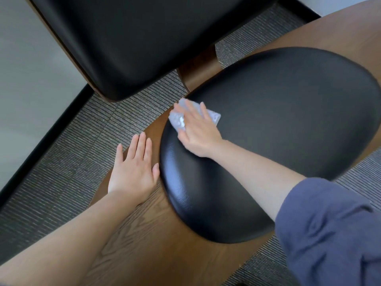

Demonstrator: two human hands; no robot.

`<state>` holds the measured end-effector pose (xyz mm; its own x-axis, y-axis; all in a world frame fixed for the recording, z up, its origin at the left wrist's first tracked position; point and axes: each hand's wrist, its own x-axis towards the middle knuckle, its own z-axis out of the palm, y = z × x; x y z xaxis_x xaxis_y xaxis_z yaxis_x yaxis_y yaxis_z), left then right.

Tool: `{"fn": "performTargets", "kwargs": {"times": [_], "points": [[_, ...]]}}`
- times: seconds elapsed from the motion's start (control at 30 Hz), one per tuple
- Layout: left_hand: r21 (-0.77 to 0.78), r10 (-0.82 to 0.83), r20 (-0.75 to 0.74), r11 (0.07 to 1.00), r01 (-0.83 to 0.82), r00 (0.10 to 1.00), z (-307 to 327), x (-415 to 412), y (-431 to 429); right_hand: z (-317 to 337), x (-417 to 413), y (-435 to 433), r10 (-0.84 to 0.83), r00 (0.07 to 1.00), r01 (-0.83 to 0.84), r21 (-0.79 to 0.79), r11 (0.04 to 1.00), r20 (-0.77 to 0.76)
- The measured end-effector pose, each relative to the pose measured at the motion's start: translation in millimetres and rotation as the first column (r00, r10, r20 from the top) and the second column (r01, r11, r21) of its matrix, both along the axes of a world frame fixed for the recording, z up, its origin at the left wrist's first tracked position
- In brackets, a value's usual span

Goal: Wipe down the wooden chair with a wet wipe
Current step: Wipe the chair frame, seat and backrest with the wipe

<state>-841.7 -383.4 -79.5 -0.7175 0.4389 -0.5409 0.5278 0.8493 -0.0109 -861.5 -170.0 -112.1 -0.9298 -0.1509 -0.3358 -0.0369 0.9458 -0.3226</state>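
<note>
While the left hand (134, 174) lies flat, fingers straight and holding nothing, on the rim of the wooden chair (144, 234), probably to steady it, the right hand (195, 131) presses the wet wipe (178, 119) with spread fingers onto the far-left edge of the black cushion (278, 131).

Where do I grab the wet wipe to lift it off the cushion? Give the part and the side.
Probably the crumpled edge of the wet wipe beside the right hand thumb, pinched from the wooden seat side: it bunches up at the black cushion rim, while the rest lies flat under straight fingers.
</note>
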Motion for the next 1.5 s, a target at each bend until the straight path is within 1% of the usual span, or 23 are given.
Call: {"fn": "performTargets", "kwargs": {"times": [0.03, 0.1, 0.13, 0.2, 0.3, 0.33, 0.37, 0.43, 0.53, 0.63, 0.7, 0.73, 0.8, 0.87, 0.93, 1.0, 1.07, 1.13, 1.2, 1.3, 1.33, 1.4, 1.5], "points": [[0.002, 0.003, 0.006, 1.0, -0.003, 1.0, 0, 0, 0, 1, 9, -3, 0.063, 0.998, -0.063, -0.033, 0.997, 0.004], [0.003, 0.013, 0.012, 1.0, -0.013, 1.0, 0, -1, -1, 4, 16, 6, 0.125, 0.992, -0.125, -0.013, 0.992, -0.007], [0.002, 0.013, 0.01, 1.0, -0.013, 1.0, 1, -1, -1, 5, 15, 16, 0.092, 0.995, -0.091, 0.033, 0.995, -0.033], [-0.009, 0.003, 0.01, 1.0, -0.003, 1.0, 2, -1, -1, 2, 11, 43, -0.053, 0.996, 0.064, 0.184, 0.981, -0.068], [-0.02, 0.0, 0.015, 1.0, 0.0, 1.0, 2, 0, 0, -2, 16, 73, -0.215, 0.975, 0.217, 0.394, 0.893, -0.049], [-0.024, -0.005, 0.011, 1.0, 0.006, 1.0, 2, 0, 0, -4, 18, 74, -0.246, 0.969, 0.239, 0.407, 0.882, -0.035], [-0.026, -0.01, 0.009, 1.0, 0.01, 1.0, 2, 1, 0, -5, 20, 69, -0.274, 0.961, 0.264, 0.372, 0.89, -0.028], [-0.031, -0.011, 0.009, 0.999, 0.011, 1.0, 3, 1, 1, 0, 22, 49, -0.28, 0.96, 0.277, 0.22, 0.935, -0.018], [-0.038, -0.018, 0.013, 0.999, 0.018, 1.0, 2, 0, 1, 10, 36, 3, -0.13, 0.992, 0.13, 0.009, 0.992, 0.0], [-0.03, -0.006, 0.016, 1.0, 0.006, 1.0, 2, 1, 1, 21, 68, -26, 0.04, 0.999, -0.042, -0.12, 0.992, -0.018], [-0.027, 0.0, 0.016, 1.0, 0.0, 1.0, 1, 0, 0, 21, 75, -15, 0.09, 0.995, -0.093, -0.129, 0.987, -0.029], [-0.027, 0.0, 0.017, 1.0, 0.0, 1.0, 1, 0, -1, 18, 74, -1, 0.053, 0.998, -0.057, -0.112, 0.992, -0.037], [-0.026, 0.0, 0.02, 1.0, 0.0, 1.0, 0, 0, 0, 10, 70, 35, -0.121, 0.991, 0.122, 0.004, 0.993, -0.048], [-0.02, -0.002, 0.017, 1.0, 0.003, 1.0, 0, 0, 1, 7, 71, 72, -0.301, 0.953, 0.304, 0.149, 0.941, -0.045], [-0.013, -0.003, 0.011, 1.0, 0.003, 1.0, -1, 0, 1, 9, 74, 84, -0.401, 0.915, 0.396, 0.239, 0.887, -0.028], [-0.011, -0.003, 0.006, 1.0, 0.003, 1.0, 0, 0, 1, 13, 76, 67, -0.447, 0.894, 0.441, 0.249, 0.862, -0.036], [-0.012, -0.003, 0.005, 1.0, 0.003, 1.0, 0, 1, 0, 19, 80, 31, -0.402, 0.915, 0.4, 0.156, 0.903, -0.018], [-0.004, 0.003, 0.007, 1.0, -0.003, 1.0, 0, 1, 0, 27, 90, -6, -0.294, 0.956, 0.294, 0.006, 0.956, 0.012], [0.004, 0.005, 0.005, 1.0, -0.005, 1.0, 0, 0, -1, 35, 102, -28, -0.191, 0.982, 0.191, -0.102, 0.976, 0.01], [0.002, 0.011, 0.006, 1.0, -0.011, 1.0, 0, -1, -2, 36, 112, -21, -0.056, 0.998, 0.054, -0.153, 0.987, -0.007], [0.001, 0.011, 0.006, 1.0, -0.011, 1.0, 0, -1, -2, 33, 111, -8, -0.065, 0.998, 0.063, -0.121, 0.991, -0.011], [-0.002, 0.003, 0.003, 1.0, -0.003, 1.0, 0, 0, -1, 24, 109, 26, -0.18, 0.984, 0.18, 0.036, 0.983, -0.012], [-0.003, 0.002, -0.001, 1.0, -0.002, 1.0, -1, -1, 0, 17, 113, 72, -0.409, 0.912, 0.404, 0.259, 0.877, -0.038]]}}
